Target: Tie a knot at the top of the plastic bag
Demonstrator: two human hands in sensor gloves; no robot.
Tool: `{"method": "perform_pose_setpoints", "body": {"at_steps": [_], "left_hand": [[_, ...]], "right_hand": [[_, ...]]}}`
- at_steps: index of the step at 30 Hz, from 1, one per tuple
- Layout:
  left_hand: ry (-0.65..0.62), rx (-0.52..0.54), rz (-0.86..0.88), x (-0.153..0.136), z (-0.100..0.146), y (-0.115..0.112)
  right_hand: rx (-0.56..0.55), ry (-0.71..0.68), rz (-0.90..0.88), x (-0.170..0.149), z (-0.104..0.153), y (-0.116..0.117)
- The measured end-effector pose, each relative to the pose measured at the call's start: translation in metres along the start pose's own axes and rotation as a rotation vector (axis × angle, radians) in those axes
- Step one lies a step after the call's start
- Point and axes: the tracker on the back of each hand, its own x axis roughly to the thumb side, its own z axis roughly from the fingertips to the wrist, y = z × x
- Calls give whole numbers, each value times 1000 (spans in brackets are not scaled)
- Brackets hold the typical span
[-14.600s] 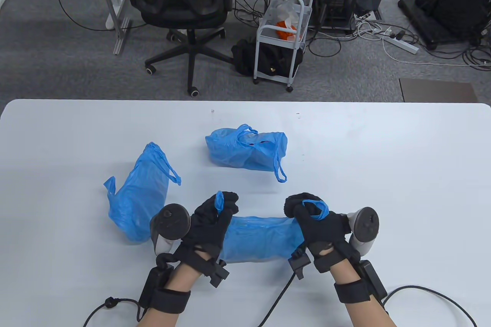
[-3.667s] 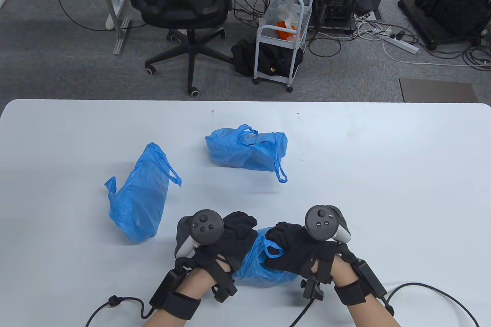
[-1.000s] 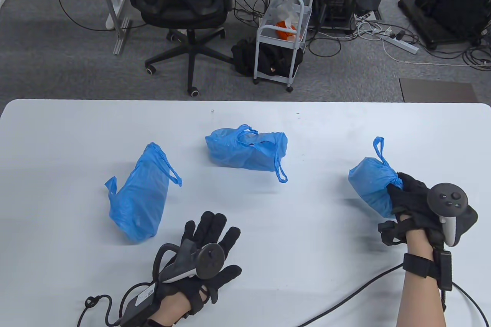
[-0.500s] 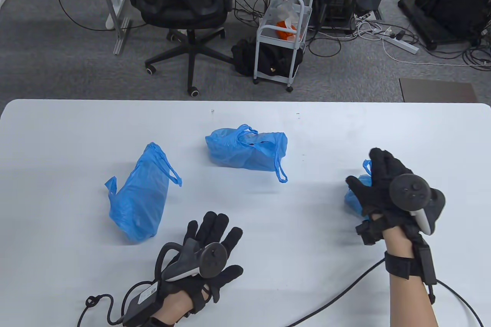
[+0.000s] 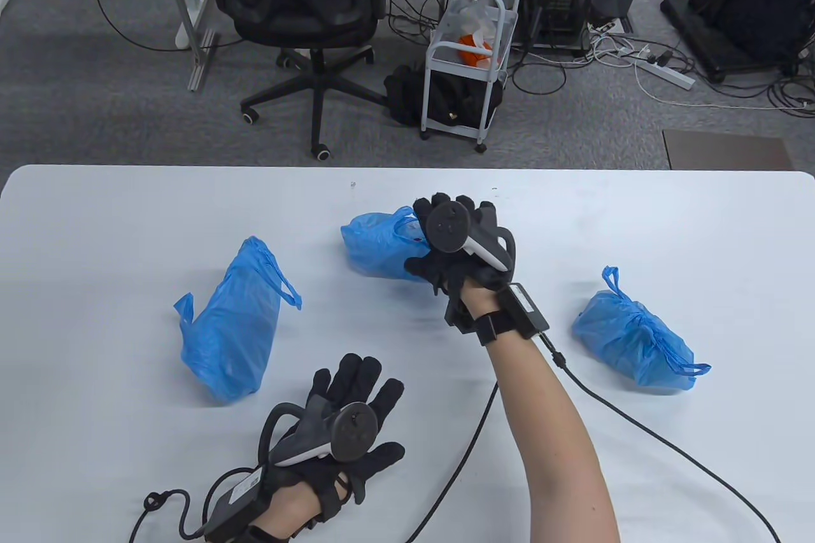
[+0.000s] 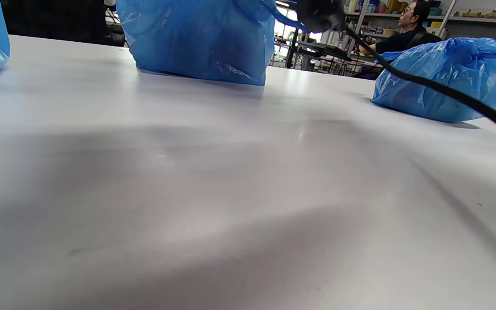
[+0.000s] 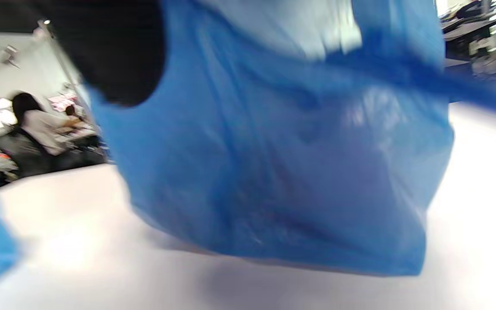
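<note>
Right hand [image 5: 460, 237] reaches over middle bag [image 5: 375, 247] at far centre of surface [image 5: 573, 212], fingers curled onto bag top; grip itself hidden under tracker, cannot tell whether closed on plastic. Left hand [image 5: 347, 422] lies flat, fingers spread, palm down on near surface (holds nothing). Knotted bag [image 5: 627, 339] rests right of right forearm, well apart. Third bag [image 5: 232, 320] lies at left, handles loose.

No text can be read anywhere (the wrist-pack labels are too small)
</note>
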Motion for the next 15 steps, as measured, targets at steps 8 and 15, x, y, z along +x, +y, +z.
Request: {"method": "perform_pose_setpoints", "body": {"at_steps": [8, 15], "left_hand": [[-21, 2, 19, -2, -1, 0], [6, 23, 44, -5, 2, 3]], "right_hand": [[-273, -64, -261, -31, 28, -19], [-348, -238, -244, -45, 123, -73]]}}
